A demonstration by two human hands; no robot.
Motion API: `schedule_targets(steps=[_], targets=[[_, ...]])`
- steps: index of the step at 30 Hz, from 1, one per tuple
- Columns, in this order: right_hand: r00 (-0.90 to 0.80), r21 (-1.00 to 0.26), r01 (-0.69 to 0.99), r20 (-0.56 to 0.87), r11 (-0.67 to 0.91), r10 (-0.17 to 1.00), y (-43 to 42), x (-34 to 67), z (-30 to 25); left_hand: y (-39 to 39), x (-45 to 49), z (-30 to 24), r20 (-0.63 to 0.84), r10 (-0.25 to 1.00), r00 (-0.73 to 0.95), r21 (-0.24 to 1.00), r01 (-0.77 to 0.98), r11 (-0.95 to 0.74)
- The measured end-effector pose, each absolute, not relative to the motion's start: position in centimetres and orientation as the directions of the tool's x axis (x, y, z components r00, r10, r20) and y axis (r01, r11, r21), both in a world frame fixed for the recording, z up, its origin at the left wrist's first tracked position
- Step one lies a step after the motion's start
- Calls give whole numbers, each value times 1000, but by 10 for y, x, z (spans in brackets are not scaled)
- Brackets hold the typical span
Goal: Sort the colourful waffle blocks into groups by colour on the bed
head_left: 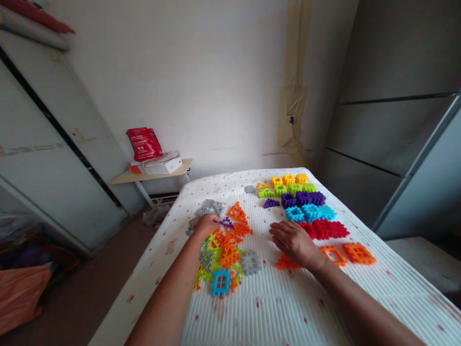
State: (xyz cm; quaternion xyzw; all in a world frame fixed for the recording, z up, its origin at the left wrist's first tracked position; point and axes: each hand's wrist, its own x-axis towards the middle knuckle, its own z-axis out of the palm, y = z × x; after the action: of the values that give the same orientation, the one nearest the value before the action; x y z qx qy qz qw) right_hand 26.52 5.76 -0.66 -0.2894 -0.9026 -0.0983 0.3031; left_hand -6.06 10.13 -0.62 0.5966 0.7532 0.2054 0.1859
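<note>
My left hand (pixel 208 225) pinches a small purple triangular interlocking block (pixel 227 222) at the edge of a mixed heap. Orange pieces (pixel 236 233) lie right beside it, with grey pieces (pixel 207 209) behind and a blue window piece (pixel 221 282) at the near end. On the right, my right hand (pixel 293 241) is open, palm down, its fingers loosely stretched and holding nothing that shows. Under its wrist side lies an orange triangular piece (pixel 286 262), partly covered. A row of red blocks (pixel 326 229) is just beyond this hand.
Sorted rows of light blue (pixel 311 212), purple (pixel 306 198), green (pixel 295 188) and yellow blocks (pixel 288 179) run along the right of the white ribbed bed cover (pixel 281 307). A side table (pixel 162 172) with a red bag (pixel 144 144) stands at the back left. Grey cabinets flank the right.
</note>
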Motion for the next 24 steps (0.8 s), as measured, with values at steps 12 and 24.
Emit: schedule_targets(steps=[12,24], targets=[[-627,-26,584,621,811,471,52,250,8,69,-38,10,-18,982,-188,825,552,121],[-663,-21,651,472,759,581,69,167,33,54,-13,34,-4,993,-119,909,414,53]])
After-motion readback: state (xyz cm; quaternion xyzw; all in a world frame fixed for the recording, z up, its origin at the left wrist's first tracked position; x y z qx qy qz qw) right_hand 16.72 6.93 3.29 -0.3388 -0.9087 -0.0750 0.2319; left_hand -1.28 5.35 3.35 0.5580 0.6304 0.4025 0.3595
